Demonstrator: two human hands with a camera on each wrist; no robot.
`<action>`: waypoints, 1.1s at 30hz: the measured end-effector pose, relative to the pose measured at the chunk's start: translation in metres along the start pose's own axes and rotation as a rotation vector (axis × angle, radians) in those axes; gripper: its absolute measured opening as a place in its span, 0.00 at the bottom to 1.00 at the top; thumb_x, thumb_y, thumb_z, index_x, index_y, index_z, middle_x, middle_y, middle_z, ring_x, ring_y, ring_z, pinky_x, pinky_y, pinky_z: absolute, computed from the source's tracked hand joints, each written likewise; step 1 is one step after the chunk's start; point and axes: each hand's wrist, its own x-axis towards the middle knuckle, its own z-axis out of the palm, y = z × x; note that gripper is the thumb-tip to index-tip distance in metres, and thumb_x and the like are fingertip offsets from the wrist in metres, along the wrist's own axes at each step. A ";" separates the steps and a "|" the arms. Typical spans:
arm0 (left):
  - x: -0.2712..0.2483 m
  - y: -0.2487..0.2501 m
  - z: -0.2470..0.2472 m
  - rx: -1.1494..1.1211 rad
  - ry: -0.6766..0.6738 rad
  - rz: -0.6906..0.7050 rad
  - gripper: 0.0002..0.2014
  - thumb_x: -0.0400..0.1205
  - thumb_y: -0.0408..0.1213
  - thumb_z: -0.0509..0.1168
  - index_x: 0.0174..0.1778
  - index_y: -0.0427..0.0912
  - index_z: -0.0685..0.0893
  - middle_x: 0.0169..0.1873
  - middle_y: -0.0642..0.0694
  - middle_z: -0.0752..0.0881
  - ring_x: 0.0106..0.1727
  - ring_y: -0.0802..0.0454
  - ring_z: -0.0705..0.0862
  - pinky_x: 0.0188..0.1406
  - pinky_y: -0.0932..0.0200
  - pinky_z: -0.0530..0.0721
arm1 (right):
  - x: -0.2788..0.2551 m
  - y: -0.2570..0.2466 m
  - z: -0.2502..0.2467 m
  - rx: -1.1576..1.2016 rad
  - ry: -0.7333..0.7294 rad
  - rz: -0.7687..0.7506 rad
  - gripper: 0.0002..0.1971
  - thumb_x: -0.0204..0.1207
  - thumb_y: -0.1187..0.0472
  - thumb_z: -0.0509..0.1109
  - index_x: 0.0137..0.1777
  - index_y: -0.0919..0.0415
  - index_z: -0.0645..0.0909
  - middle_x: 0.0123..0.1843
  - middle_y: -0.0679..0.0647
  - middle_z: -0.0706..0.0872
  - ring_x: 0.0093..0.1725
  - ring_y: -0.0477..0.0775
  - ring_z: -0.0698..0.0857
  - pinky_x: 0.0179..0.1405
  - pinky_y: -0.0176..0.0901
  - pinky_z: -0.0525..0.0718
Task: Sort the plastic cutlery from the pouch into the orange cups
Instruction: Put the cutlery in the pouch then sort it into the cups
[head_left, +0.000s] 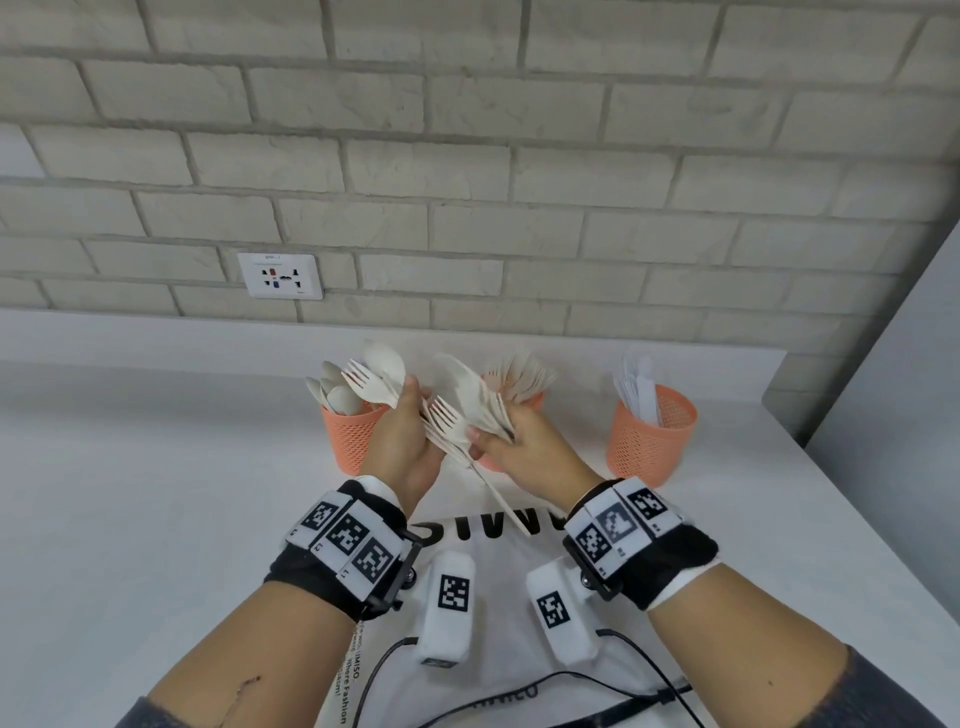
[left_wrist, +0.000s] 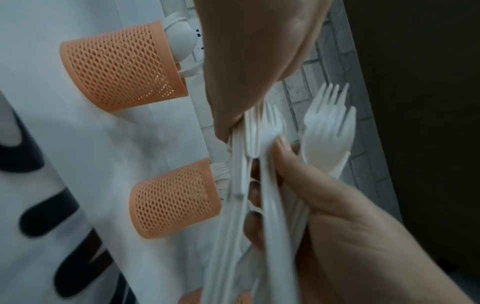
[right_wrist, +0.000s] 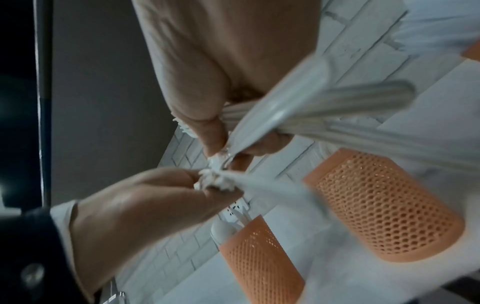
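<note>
Both hands are raised over the table in front of the orange mesh cups, close together. My left hand (head_left: 408, 415) grips a few white forks and a spoon (head_left: 374, 382). A larger bundle of white forks and spoons (head_left: 465, 410) sits in the grip of my right hand (head_left: 493, 439), handles pointing down toward me. The left cup (head_left: 353, 434) holds spoons, the middle cup (head_left: 519, 395) holds forks and is mostly hidden behind my hands, and the right cup (head_left: 652, 439) holds knives. The white pouch (head_left: 498, 566) lies flat under my wrists. In the left wrist view fork tines (left_wrist: 328, 121) fan out between the hands.
The white table (head_left: 156, 493) runs back to a brick wall with a socket plate (head_left: 280, 275). A grey panel (head_left: 893, 364) stands at the right edge. Black cables (head_left: 597, 680) trail over the pouch near me.
</note>
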 end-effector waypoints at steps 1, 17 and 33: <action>0.002 0.002 -0.001 0.018 0.045 0.024 0.14 0.87 0.45 0.53 0.44 0.39 0.75 0.34 0.42 0.78 0.35 0.48 0.82 0.40 0.55 0.82 | 0.002 -0.002 -0.005 0.023 0.007 0.021 0.05 0.81 0.62 0.63 0.49 0.51 0.78 0.36 0.47 0.84 0.36 0.41 0.83 0.44 0.40 0.82; 0.003 0.030 -0.017 0.166 -0.107 -0.014 0.09 0.86 0.40 0.56 0.42 0.42 0.74 0.22 0.51 0.67 0.17 0.59 0.62 0.14 0.68 0.63 | 0.127 0.011 -0.022 0.227 0.702 -0.022 0.26 0.80 0.57 0.65 0.75 0.64 0.66 0.70 0.60 0.79 0.70 0.59 0.77 0.69 0.44 0.74; 0.014 0.022 -0.016 0.137 -0.142 -0.038 0.13 0.85 0.48 0.55 0.47 0.40 0.73 0.22 0.51 0.69 0.18 0.58 0.65 0.16 0.67 0.68 | 0.120 0.040 -0.025 -0.038 0.452 0.091 0.20 0.85 0.54 0.54 0.33 0.56 0.79 0.38 0.53 0.82 0.40 0.56 0.82 0.43 0.37 0.79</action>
